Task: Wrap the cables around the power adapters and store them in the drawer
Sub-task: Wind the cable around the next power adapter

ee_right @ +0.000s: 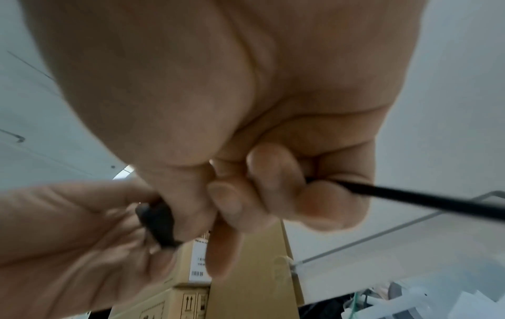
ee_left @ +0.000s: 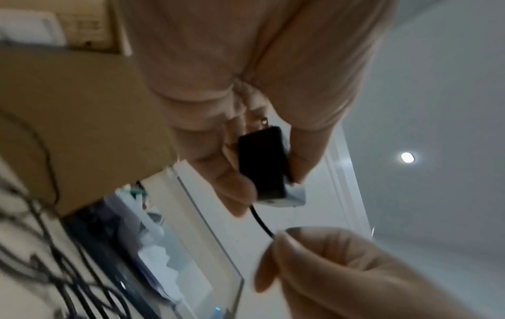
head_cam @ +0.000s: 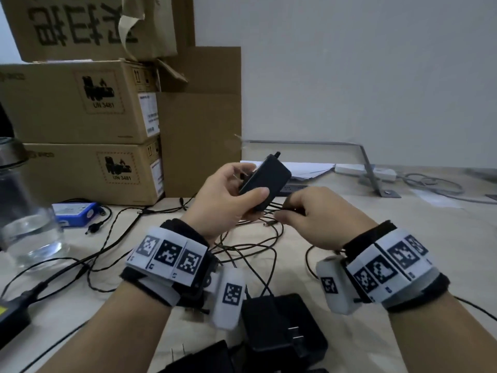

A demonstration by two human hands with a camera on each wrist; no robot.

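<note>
The black power adapter (head_cam: pixel 265 179), a smooth rectangular brick, sits above the desk (head_cam: pixel 403 238) in the left hand (head_cam: pixel 228 200), thumb across its near face and fingers curled behind. Its thin black cable (ee_right: pixel 410 197) runs into the right hand (head_cam: pixel 314 216), whose fingers are closed round it just beside the adapter. Below them loose black cables (head_cam: pixel 242 249) tangle on the pale wood-grain top. 2 more black adapters (head_cam: pixel 282 327) lie at the near edge, metal prongs up. To the left stand 2 stacked cardboard boxes (head_cam: pixel 80 130), each printed "UN 3481" with a battery-fire symbol. A blue pack (head_cam: pixel 76 212) lies before them, and a clear bottle (head_cam: pixel 24 211) holds a little water.
</note>
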